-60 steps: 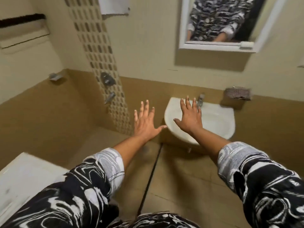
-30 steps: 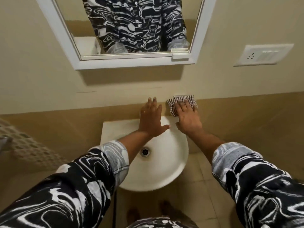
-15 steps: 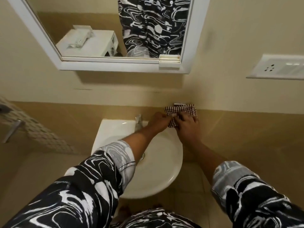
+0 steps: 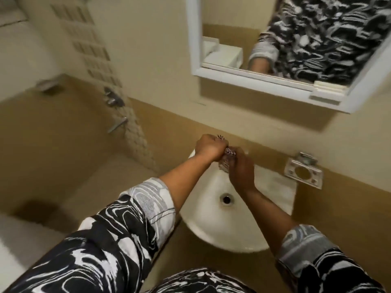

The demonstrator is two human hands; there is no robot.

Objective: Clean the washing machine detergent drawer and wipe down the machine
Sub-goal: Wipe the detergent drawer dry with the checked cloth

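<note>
Checked cloth (image 4: 229,152) is sitting bunched over the rear edge of the basin (image 4: 211,220), with the left hand (image 4: 208,146) and right hand (image 4: 241,172) each curling tightly round it. Through the blur they are seemingly wringing it, so water is risking running outside the rim.

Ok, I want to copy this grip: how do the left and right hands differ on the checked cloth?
The left hand sits nearer the wall, at the back edge of the basin; the right hand is closer to the person, over its bowl. The checked cloth pokes out above the left hand's fist, while the right hand covers its lower part. Both curl round the same cloth.
</note>
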